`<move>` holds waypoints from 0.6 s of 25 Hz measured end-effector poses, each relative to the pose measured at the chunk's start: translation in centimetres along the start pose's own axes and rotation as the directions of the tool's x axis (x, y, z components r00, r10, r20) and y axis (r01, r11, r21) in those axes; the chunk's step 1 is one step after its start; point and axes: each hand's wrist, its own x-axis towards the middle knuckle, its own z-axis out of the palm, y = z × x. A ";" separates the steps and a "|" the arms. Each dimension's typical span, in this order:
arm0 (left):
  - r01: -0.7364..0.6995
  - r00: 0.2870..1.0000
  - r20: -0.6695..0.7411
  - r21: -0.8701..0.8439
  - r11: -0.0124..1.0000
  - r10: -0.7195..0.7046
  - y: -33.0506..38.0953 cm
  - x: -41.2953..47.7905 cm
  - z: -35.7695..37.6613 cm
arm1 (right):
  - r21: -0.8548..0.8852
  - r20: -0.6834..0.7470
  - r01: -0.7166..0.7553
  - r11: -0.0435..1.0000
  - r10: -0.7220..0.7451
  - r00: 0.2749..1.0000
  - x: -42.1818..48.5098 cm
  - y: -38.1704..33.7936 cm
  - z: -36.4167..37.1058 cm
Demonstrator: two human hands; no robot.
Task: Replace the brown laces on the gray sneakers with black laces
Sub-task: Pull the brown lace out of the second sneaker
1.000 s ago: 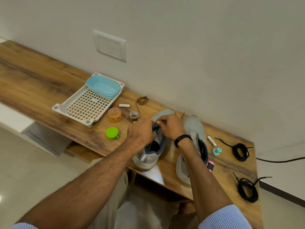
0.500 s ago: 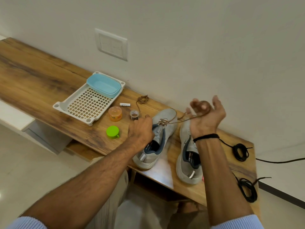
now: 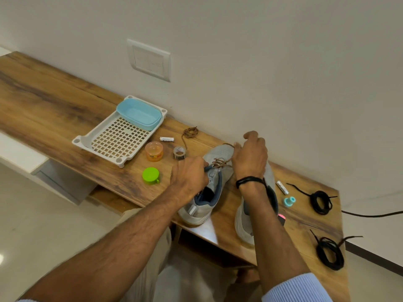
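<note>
- Down from its raised, palm-up pose of half a second ago, the right hand (image 3: 250,156) now sits over the toe of the left gray sneaker (image 3: 220,153), its fingertips pinching the brown lace (image 3: 219,163).
- Just left of it, the left hand (image 3: 189,178) grips that sneaker at its tongue, fingers curled.
- The second gray sneaker (image 3: 242,223) lies beneath the right forearm.
- The black laces (image 3: 321,201) lie coiled on the worktop (image 3: 65,101), well right of the right hand.

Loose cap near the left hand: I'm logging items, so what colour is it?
The cap is bright green; head view shows it best.
</note>
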 end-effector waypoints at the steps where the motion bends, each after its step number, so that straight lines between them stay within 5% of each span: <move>1: -0.008 1.000 -0.001 0.002 1.000 0.008 0.0 0.1 0.1 | 0.026 0.104 0.113 0.993 -0.115 0.988 0.2 0.0 0.4; 5: -0.023 1.000 0.006 0.041 0.999 0.022 0.1 0.1 0.1 | 0.030 0.519 0.383 0.923 -0.342 0.784 0.0 0.4 1.6; 9: -0.059 0.998 0.019 0.072 0.996 0.058 0.2 0.2 -0.1 | 0.008 0.543 0.496 0.868 -0.420 0.727 0.0 0.7 1.4; 12: -0.081 0.996 0.036 0.069 0.994 0.079 0.0 0.2 -0.3 | -0.013 0.536 0.444 0.896 -0.369 0.760 -0.1 0.8 1.4; 15: -0.101 0.994 0.053 0.061 0.993 0.098 0.1 0.2 -0.3 | 0.000 0.419 0.132 0.991 -0.119 0.900 -0.8 1.0 2.0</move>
